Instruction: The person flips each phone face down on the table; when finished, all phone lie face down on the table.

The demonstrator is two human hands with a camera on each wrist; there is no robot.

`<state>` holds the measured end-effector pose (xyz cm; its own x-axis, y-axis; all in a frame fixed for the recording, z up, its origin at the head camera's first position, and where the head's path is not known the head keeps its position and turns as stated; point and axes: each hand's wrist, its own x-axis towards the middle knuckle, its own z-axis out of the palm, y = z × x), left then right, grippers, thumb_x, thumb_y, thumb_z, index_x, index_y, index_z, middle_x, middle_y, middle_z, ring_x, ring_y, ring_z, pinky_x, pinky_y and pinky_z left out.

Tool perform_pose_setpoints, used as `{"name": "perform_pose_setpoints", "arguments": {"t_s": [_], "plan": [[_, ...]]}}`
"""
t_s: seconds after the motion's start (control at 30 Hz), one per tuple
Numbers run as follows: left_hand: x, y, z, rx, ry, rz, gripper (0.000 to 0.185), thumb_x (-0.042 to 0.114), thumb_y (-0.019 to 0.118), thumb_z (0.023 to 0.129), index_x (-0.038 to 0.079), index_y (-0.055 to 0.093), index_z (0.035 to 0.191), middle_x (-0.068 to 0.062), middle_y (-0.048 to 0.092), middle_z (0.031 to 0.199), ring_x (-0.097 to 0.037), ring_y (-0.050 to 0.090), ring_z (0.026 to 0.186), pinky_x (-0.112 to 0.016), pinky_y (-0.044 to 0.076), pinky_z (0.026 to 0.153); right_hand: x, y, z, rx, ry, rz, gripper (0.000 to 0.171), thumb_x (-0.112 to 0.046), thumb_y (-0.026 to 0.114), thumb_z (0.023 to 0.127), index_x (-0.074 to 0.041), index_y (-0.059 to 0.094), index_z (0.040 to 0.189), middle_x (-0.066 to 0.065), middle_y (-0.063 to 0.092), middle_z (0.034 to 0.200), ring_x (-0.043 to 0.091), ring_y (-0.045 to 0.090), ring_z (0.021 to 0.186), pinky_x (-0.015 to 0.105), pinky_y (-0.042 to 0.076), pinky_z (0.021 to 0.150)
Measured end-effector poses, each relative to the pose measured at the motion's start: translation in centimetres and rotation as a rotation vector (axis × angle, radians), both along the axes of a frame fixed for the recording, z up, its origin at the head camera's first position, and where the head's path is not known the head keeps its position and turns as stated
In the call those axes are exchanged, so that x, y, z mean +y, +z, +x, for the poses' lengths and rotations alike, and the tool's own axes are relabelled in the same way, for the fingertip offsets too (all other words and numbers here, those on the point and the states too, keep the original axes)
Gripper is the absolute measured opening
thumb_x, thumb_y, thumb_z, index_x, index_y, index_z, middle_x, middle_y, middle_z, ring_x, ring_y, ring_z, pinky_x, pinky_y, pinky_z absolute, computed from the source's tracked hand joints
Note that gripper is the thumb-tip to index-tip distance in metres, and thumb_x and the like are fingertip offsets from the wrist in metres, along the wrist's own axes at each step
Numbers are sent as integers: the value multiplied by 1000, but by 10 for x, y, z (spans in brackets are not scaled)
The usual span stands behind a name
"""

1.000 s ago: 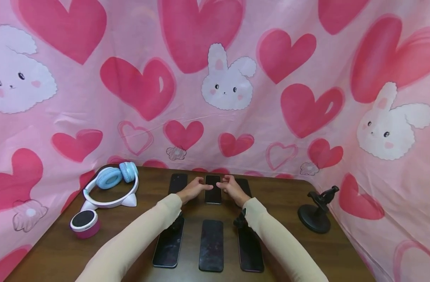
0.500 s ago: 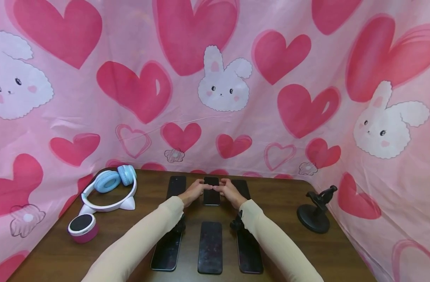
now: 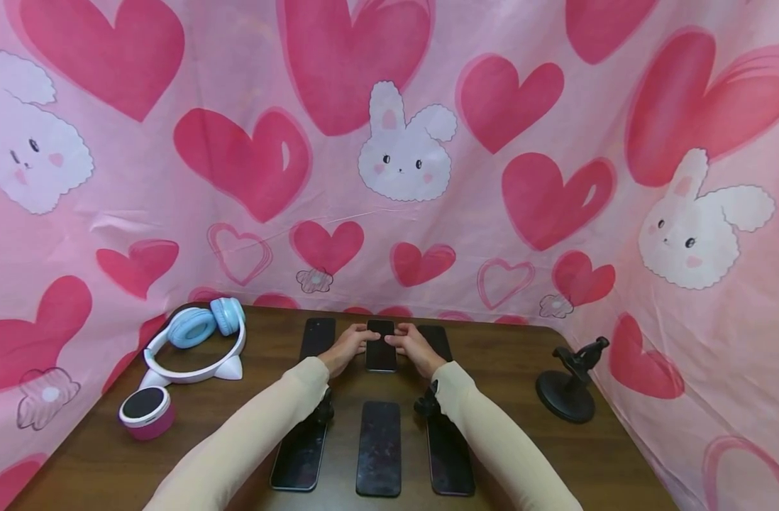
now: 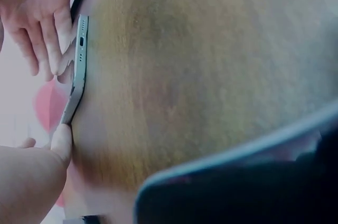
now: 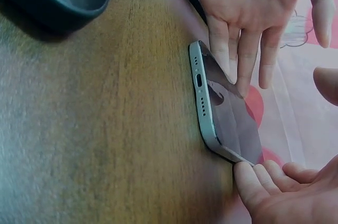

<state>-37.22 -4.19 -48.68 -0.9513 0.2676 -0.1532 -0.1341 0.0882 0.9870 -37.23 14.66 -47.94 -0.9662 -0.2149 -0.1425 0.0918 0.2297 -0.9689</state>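
A smartphone (image 3: pixel 381 355) with a dark screen and pale metal frame lies in the middle of the back row on the table. My left hand (image 3: pixel 347 345) is at its left long edge, and my right hand (image 3: pixel 417 345) is at its right. Both thumbs reach in over the screen. The left wrist view has the phone's charging-port end (image 4: pixel 80 55) facing it, with a left fingertip (image 4: pixel 62 134) at the edge. In the right wrist view, right fingers (image 5: pixel 251 182) meet the other edge, and the left hand's fingers (image 5: pixel 248 55) extend straight toward the screen.
Dark phones flank it, at left (image 3: pixel 318 337) and right (image 3: pixel 434 341). The front row has three more: left (image 3: pixel 299 458), middle (image 3: pixel 379 451), right (image 3: pixel 450 458). White-and-blue headphones (image 3: pixel 230 365) and a pink round speaker (image 3: pixel 147 411) stand left; a black stand (image 3: pixel 567 397) stands right.
Half a second ago the thumbs met over the screen; now they have drawn apart toward the phone's sides. The phone has not visibly shifted among the others, and the head view has moved slightly.
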Motion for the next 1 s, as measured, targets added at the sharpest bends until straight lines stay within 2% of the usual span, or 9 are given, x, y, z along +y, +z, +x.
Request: {"name": "perform_pose_setpoints", "arguments": {"t_s": [0.13, 0.37, 0.6, 0.77, 1.0], "plan": [[-4, -1, -1, -3, -10, 13, 79, 30, 61, 94, -5, 25, 155, -26, 30, 161, -45, 37, 145, -54, 31, 123, 1, -1, 0, -11, 18, -17, 73, -24, 59, 99, 7, 23, 154, 28, 35, 158, 42, 43, 144, 53, 38, 119], [-9, 2, -2, 15, -22, 28, 85, 36, 63, 93, -2, 23, 158, -21, 23, 166, -41, 26, 153, -56, 21, 127, 1, -2, -3, -7, 51, -20, 73, -25, 57, 100, 6, 22, 155, 28, 32, 160, 43, 41, 145, 54, 35, 121], [-8, 6, -1, -1, -11, 98, 82, 38, 61, 96, 2, 21, 158, -20, 21, 167, -43, 29, 151, -54, 26, 126, -1, -1, -2, -16, 43, -35, 70, -26, 55, 101, 6, 23, 155, 28, 32, 160, 42, 42, 144, 54, 36, 120], [-4, 10, -1, 19, 3, 122, 81, 40, 61, 96, 2, 22, 157, -21, 24, 166, -43, 29, 151, -54, 25, 126, -2, 0, 1, -8, 46, -45, 72, -28, 56, 100, 6, 24, 154, 28, 33, 159, 42, 41, 144, 54, 36, 120], [-3, 8, 2, 39, 4, 156, 79, 37, 56, 98, 0, 19, 157, -23, 21, 166, -44, 27, 152, -55, 24, 126, -3, 0, 3, -14, 61, -53, 71, -27, 55, 101, 4, 23, 156, 26, 34, 161, 42, 40, 146, 55, 35, 121]]}}
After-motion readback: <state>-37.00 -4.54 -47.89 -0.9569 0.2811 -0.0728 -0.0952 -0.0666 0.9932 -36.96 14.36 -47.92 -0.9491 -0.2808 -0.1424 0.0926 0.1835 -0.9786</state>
